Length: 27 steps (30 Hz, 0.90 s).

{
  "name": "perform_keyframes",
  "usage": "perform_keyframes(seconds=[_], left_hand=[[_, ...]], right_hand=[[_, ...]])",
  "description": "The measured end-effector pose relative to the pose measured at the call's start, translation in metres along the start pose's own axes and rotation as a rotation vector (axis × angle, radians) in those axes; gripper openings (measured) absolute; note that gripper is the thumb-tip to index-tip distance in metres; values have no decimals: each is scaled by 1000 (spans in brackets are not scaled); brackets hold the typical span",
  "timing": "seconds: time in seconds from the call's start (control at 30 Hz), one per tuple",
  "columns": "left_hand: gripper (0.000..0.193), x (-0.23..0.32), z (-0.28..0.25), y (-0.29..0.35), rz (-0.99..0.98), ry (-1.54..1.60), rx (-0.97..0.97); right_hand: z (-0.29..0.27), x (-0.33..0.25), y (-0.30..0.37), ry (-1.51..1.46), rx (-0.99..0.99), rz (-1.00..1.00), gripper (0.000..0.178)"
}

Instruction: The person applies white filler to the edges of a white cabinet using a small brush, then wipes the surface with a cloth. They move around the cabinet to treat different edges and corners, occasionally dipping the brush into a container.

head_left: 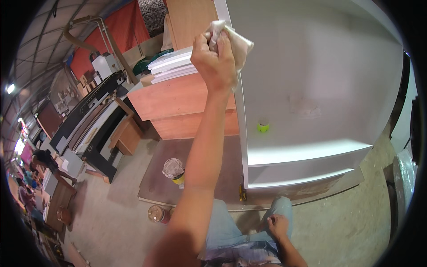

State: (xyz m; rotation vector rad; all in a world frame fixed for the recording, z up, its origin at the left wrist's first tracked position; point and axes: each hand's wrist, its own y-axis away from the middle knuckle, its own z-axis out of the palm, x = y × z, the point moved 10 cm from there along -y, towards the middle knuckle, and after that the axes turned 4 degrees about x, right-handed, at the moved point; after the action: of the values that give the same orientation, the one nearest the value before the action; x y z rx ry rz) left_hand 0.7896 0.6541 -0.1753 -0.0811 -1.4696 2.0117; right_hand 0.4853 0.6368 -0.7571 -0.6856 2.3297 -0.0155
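Note:
My left hand (pixel 212 62) is raised, its fingers closed around a crumpled white cloth (pixel 240 46). The cloth is at the upper part of the left side edge of a white cabinet (pixel 307 58); whether it touches the edge I cannot tell. Low down on my knee lies my right hand (pixel 278 225), relaxed, with nothing visible in it. Inside the cabinet is a small bright yellow-green round object (pixel 263 128). A yellow can (pixel 179 180) with a pale cloth (pixel 173 167) on top stands left of the cabinet, partly behind my left forearm.
Wooden panels (pixel 178 98) with white boards (pixel 174 64) on top stand behind my arm. An open-topped can (pixel 155 214) is on the floor; a yellow-and-black tool (pixel 242 193) lies by the cabinet's base. A long machine (pixel 95 142) and people (pixel 44 158) are farther left.

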Motion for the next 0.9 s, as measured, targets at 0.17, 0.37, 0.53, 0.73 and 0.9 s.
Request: perform_keyframes(seconds=[0.17,0.37,0.53,0.73,0.9], left_hand=[[21,-17,-25,60,-43,-7,16],[28,8,4,-9,-35,-4,40],[22,-15,-18,48,-71,77,36],[19,25,19,-38,104,-43,21],[14,4,-7,20,63,-6,-17]], right_hand=[[-6,4,2,16,-10,16,20],[-1,5,4,7,13,-21,19],[-1,6,0,-17,-1,1,21],[-6,2,3,-37,-3,-20,23],[-3,2,0,-48,12,7,22]])
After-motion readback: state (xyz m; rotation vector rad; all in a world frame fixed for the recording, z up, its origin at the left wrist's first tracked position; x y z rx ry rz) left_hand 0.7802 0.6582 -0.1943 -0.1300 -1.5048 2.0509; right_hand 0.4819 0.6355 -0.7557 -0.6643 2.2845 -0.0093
